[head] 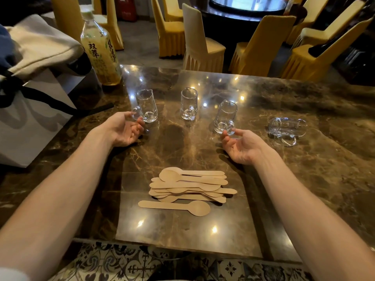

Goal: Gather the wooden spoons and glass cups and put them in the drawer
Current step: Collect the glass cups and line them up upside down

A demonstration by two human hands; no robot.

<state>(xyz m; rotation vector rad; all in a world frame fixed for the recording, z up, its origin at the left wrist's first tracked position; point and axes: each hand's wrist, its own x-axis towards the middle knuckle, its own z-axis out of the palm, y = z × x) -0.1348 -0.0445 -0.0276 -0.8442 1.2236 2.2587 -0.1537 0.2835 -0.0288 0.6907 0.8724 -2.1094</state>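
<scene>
Several small glass cups with handles stand on the brown marble table [304, 179]: a left cup [146, 106], a middle cup [189, 104] and a right cup [224, 117], all upright. A fourth cup [287, 128] lies on its side further right. A pile of wooden spoons [189, 186] lies near the front, with one spoon [176, 207] apart just in front of it. My left hand [123, 128] is open, palm inward, fingertips at the left cup's handle. My right hand [241, 146] is open, fingertips touching the right cup's base. No drawer is in view.
A tea bottle [100, 49] stands at the back left beside a cloth bag [36, 43] and a grey paper bag [30, 122]. Yellow-covered chairs [200, 43] and a dark round table [243, 9] stand behind. Patterned floor tiles [121, 264] show below the table's front edge.
</scene>
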